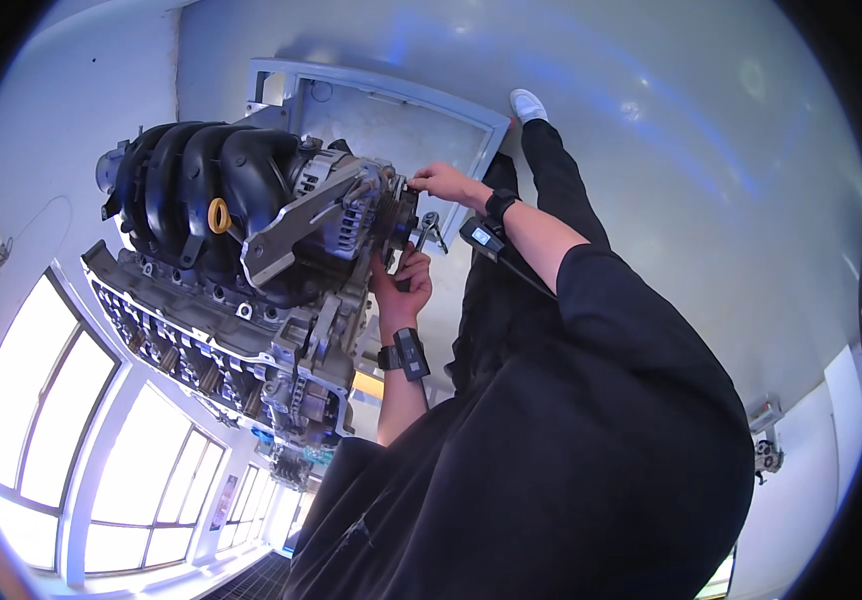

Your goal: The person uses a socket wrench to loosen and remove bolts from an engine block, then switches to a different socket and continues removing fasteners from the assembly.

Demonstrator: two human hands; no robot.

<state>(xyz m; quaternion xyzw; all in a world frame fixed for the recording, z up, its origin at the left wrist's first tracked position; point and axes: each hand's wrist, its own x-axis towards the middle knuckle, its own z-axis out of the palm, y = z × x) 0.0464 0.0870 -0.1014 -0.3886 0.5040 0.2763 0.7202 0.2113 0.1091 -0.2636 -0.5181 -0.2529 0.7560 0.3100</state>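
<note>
Bright windows (43,400) fill the lower left of the frame. Right of them, across the left and centre, stands the engine (213,335), raised probably so that its end lies within reach. It looks partly bare: dull silver castings with open cavities line its lower side, while a glossy black intake manifold (166,185) with fat curved runners covers the upper side. A yellow ring handle (219,215) stands out against that black plastic. Next come a flat silver bracket (296,230), slanting across, and the finned alternator (349,228) beside it.

At the engine's right end, near the frame's centre, the left hand (406,285) has its fingers curled and appears to grip a ratchet wrench (429,228), whose metal head points up and right; that hold presumably gives control beside the pulley (401,215). Just above, the right hand (441,184) reaches in with bent fingers, the tips at the pulley side, perhaps to steady or guide a part; whether they pinch anything small I cannot tell. Behind, at upper centre, is the grey stand frame (486,117), then a white shoe (528,105).
</note>
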